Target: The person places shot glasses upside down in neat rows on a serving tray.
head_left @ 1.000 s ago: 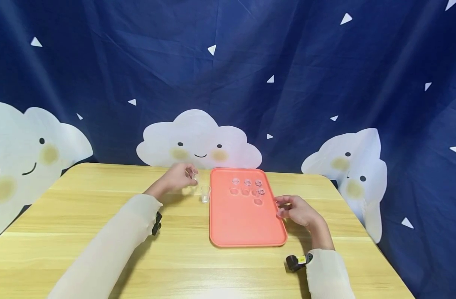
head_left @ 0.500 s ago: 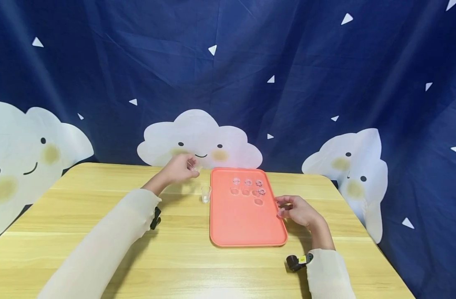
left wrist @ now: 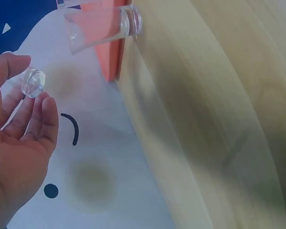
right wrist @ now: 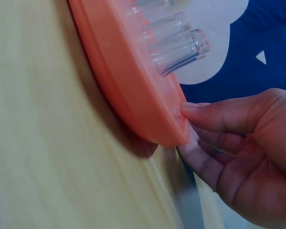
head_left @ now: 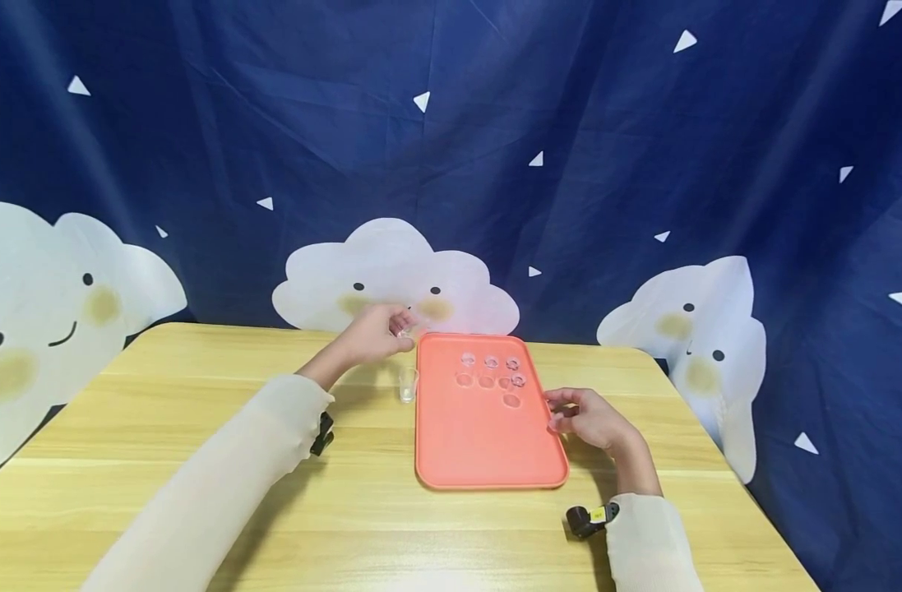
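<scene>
My left hand (head_left: 379,335) holds a small clear shot glass (left wrist: 34,83) by its fingertips, raised beside the tray's far left corner. Its thick base shows in the left wrist view, while the fingers hide much of the rest. Another clear shot glass (head_left: 408,385) stands upright on the table, close against the left side of the coral tray (head_left: 488,448). Thumb and fingers of my right hand (head_left: 587,418) pinch the tray's right rim. Toward the far end of the tray several clear shot glasses (right wrist: 178,51) stand upside down, thick bases up.
A light wooden table (head_left: 362,526) lies under everything. Behind its far edge hangs a dark blue curtain (head_left: 480,181) with white clouds and triangles. The near half of the tray shows bare coral surface.
My left hand has lifted the shot glass off the table area and carried it up and then right toward the tray. The right hand, tray and other glasses stay put.
</scene>
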### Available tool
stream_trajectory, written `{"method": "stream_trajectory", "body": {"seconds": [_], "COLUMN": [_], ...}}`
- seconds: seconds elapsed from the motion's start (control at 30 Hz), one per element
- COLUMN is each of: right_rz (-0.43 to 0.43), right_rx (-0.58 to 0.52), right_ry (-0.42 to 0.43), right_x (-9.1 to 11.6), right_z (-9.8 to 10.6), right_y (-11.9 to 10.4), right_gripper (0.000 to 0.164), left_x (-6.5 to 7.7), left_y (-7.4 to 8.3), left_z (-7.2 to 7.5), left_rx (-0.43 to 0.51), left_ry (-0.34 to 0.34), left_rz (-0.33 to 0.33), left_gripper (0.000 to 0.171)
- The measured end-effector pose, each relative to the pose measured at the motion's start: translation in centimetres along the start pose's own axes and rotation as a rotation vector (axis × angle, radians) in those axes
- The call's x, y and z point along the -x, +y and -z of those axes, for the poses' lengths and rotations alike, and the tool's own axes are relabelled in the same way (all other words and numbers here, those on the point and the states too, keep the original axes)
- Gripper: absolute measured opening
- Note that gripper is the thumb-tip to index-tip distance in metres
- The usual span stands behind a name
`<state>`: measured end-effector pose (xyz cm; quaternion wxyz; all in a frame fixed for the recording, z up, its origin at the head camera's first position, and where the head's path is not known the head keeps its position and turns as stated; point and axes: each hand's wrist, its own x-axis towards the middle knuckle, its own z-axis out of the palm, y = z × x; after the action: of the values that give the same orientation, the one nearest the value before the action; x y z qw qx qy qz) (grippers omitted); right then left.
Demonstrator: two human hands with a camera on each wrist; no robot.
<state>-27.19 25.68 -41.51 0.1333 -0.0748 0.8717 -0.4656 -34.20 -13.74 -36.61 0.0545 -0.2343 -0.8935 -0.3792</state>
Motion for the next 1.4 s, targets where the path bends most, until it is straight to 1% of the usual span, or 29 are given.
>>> {"method": "stream_trajectory", "body": {"seconds": [0.1,0.27,0.33,0.57,0.83,1.0,1.17,1.3,1.4], "right_rz": [-0.013,-0.005,-0.005,0.000,-0.005,-0.008,-0.007,-0.008,-0.010], "right_rx": [-0.006,-0.001,-0.001,-0.007,0.007,0.005,-0.002,-0.009,-0.008], "right_ry": [0.009,0.009,0.008,0.008,0.007,0.007,0.004,0.002,0.001], "right_x": [-0.1,-0.2,-0.2,-0.2,-0.2,-0.1,-0.1,-0.1,-0.1], "right_z": [0.0,0.0,0.0,0.1,0.1,0.1,0.1,0.1,0.1], "right_y": [0.1,0.2,0.2,0.3,0.3,0.2,0.2,0.1,0.1], "right_gripper": [0.051,0.051,0.051,0.052,0.051,0.052,0.052,0.052,0.052], "left_x": [-0.2,-0.3,-0.4,-0.9,-1.2,-1.6,-1.9,-2.0,-2.1], "left_y": [0.2,0.7,0.9,2.4,3.6,4.1,4.7,5.1,5.5], "left_z": [-0.5,-1.6,-2.0,-3.7,-5.3,-6.2,-6.9,-7.5,-7.8], "left_rx": [0.025,0.054,0.062,0.154,0.197,0.217,0.230,0.223,0.193], "left_ry": [0.005,0.001,-0.001,-0.007,-0.011,-0.021,-0.032,-0.048,-0.050], "left_rz": [-0.005,-0.007,-0.022,-0.037,-0.076,-0.087,-0.120,-0.137,-0.137], "left_gripper": [0.031,0.034,0.035,0.030,0.029,0.031,0.026,0.024,0.022]}}
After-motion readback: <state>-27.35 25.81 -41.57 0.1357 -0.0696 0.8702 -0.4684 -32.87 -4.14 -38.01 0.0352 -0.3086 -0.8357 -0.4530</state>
